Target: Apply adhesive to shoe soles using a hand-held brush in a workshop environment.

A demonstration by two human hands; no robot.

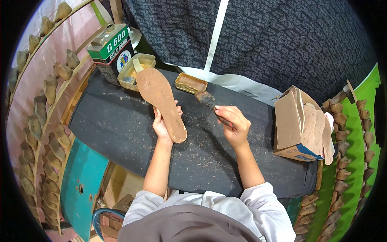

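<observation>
A brown shoe insole [161, 97] rests tilted in my left hand [162, 126], its wide end pointing away and its narrow end toward me. My fingers wrap its edge, and a pale strip sticks out near its far tip. In my right hand [234, 126] is a brush [207, 101], gripped by its handle. Its dark, clotted head lies just right of the insole, apart from it. Close beyond the brush head sits a small rectangular tin [183, 86] with brownish paste in it.
On the dark, scrap-strewn table [209, 161] stand a green-and-black can [105, 60] and a plastic tub [150, 61] at the far left. A cardboard box [287, 121] of sole-shaped pieces [308, 121] is at right. Racks of shoe lasts [50, 89] flank both sides; patterned cloth [282, 40] hangs behind.
</observation>
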